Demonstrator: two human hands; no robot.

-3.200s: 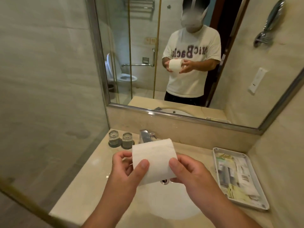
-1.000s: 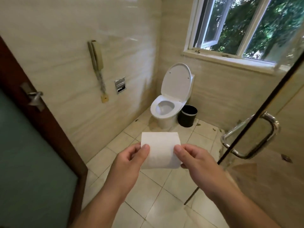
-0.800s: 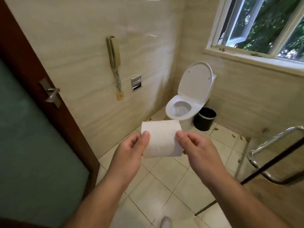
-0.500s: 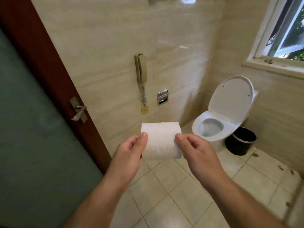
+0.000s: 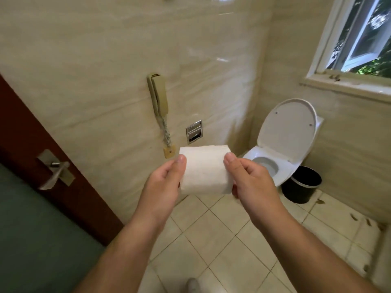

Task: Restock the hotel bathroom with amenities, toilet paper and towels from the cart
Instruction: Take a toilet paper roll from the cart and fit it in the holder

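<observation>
My left hand (image 5: 167, 178) pinches one end of the soft white toilet paper roll (image 5: 204, 168), held level in the air, short of and below the recessed chrome wall holder (image 5: 194, 131); my right hand (image 5: 249, 178) pinches the other end; I'd lift it squarely to that holder, gripping lightly.

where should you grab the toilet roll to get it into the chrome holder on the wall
At its two ends, one hand from each side, as the left hand and right hand do now. The toilet roll lies with its axis left to right, so the ends face outward and the soft middle is left unsquashed, probably ready to go straight at the holder.
</observation>
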